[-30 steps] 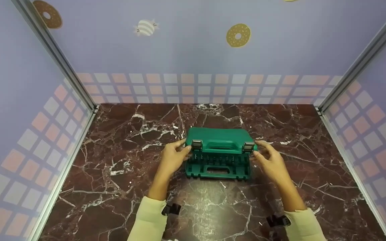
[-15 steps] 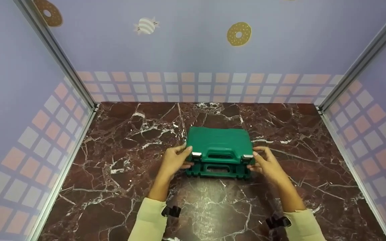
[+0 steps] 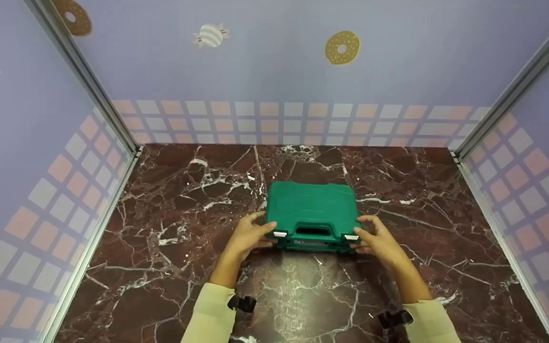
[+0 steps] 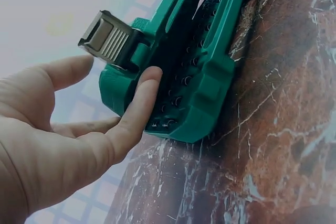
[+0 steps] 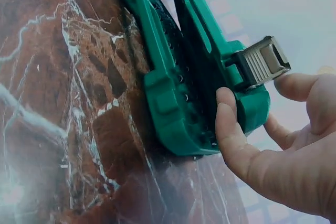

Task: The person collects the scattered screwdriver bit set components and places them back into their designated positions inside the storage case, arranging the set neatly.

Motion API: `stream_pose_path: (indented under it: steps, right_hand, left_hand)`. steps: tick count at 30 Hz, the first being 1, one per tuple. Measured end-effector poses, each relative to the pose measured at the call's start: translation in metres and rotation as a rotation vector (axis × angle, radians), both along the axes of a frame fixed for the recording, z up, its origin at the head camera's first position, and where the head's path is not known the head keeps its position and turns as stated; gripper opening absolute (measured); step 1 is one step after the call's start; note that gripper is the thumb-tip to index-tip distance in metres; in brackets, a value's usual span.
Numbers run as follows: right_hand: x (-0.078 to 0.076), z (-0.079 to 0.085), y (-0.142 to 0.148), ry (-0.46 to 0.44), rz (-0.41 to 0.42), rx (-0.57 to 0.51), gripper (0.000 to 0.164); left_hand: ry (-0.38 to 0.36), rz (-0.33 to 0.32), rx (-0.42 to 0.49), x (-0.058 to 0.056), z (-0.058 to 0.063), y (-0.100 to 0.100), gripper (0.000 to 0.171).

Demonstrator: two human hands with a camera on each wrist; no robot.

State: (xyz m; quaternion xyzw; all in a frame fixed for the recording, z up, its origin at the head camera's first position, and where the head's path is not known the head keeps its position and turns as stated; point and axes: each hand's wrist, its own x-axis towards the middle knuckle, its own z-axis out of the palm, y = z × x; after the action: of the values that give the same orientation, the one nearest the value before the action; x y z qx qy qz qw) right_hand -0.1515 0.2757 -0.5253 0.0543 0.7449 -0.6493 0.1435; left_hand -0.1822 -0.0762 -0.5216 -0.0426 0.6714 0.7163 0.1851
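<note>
A green plastic tool case [image 3: 312, 205] lies on the marbled surface, its lid [image 4: 118, 85] lowered to a narrow gap over the base [image 4: 210, 98]. At the lid's left front corner my left hand [image 3: 248, 233] grips the edge, a finger [image 4: 144, 90] in the gap and the thumb near a raised metal latch [image 4: 107, 38]. My right hand [image 3: 377, 238] holds the opposite front corner likewise, one finger [image 5: 228, 119] in the gap and the thumb beside the other raised latch [image 5: 262, 61]. Small metallic pieces [image 4: 184, 81] show inside the base.
The dark red marbled tabletop [image 3: 184, 190] spreads around the case. A patterned back wall [image 3: 274, 71] and side walls [image 3: 532, 143] enclose it, with metal strips [image 3: 98, 243] along the side edges. Black camera straps [image 3: 243, 303] sit on both wrists.
The lid has swung down toward me, from well raised to nearly level over the base. Both hands have moved down slightly with its front corners, and the base's inside is now hidden from above.
</note>
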Motion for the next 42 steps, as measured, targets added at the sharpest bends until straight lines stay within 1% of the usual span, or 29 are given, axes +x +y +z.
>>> stream_pose_path:
  steps: [5, 8, 12, 14, 16, 20, 22, 24, 26, 28, 31, 32, 35, 37, 42]
  right_hand:
    - [0.001, -0.007, 0.002, -0.009, 0.009, 0.005, 0.051]
    - [0.002, -0.011, 0.002, -0.004, 0.023, 0.021, 0.055]
    - [0.004, -0.013, 0.003, 0.011, 0.049, 0.067, 0.061]
    - [0.004, -0.014, 0.002, 0.019, 0.051, 0.089, 0.064]
    - [0.005, -0.015, 0.002, 0.038, 0.058, 0.109, 0.066]
    - [0.005, -0.018, 0.001, 0.100, 0.096, 0.161, 0.072]
    - [0.006, -0.019, 0.000, 0.141, 0.115, 0.218, 0.074]
    - [0.007, -0.018, -0.002, 0.191, 0.121, 0.305, 0.075]
    - [0.008, -0.017, -0.004, 0.248, 0.117, 0.431, 0.076]
    - [0.008, -0.015, -0.007, 0.286, 0.110, 0.552, 0.076]
    - [0.009, -0.013, -0.012, 0.307, 0.115, 0.689, 0.077]
    - [0.010, -0.013, -0.013, 0.308, 0.119, 0.720, 0.078]
    - [0.012, -0.014, -0.017, 0.316, 0.131, 0.782, 0.078]
    - [0.012, -0.014, -0.019, 0.333, 0.131, 0.813, 0.078]
    - [0.012, -0.017, -0.022, 0.336, 0.126, 0.831, 0.078]
  left_hand:
    - [-0.019, -0.021, -0.032, 0.000, -0.006, 0.001, 0.077]
    - [-0.023, -0.037, -0.076, 0.000, -0.010, 0.001, 0.081]
    - [0.000, -0.052, -0.143, 0.001, -0.012, 0.002, 0.085]
    - [0.024, -0.058, -0.179, 0.002, -0.012, 0.004, 0.086]
    - [0.064, -0.072, -0.236, 0.004, -0.011, 0.006, 0.087]
    - [0.218, -0.104, -0.455, 0.008, -0.009, 0.011, 0.088]
    - [0.275, -0.104, -0.569, 0.011, -0.008, 0.013, 0.092]
    - [0.308, -0.095, -0.644, 0.013, -0.007, 0.016, 0.095]
    - [0.319, -0.086, -0.679, 0.015, -0.006, 0.019, 0.099]
    - [0.328, -0.077, -0.716, 0.017, -0.004, 0.023, 0.102]
    - [0.321, -0.063, -0.754, 0.018, -0.003, 0.027, 0.104]
    - [0.319, -0.059, -0.772, 0.018, -0.003, 0.029, 0.104]
    - [0.304, -0.045, -0.805, 0.018, -0.005, 0.032, 0.101]
    - [0.315, -0.040, -0.831, 0.017, -0.008, 0.034, 0.100]
    - [0.339, -0.031, -0.882, 0.017, -0.014, 0.035, 0.093]
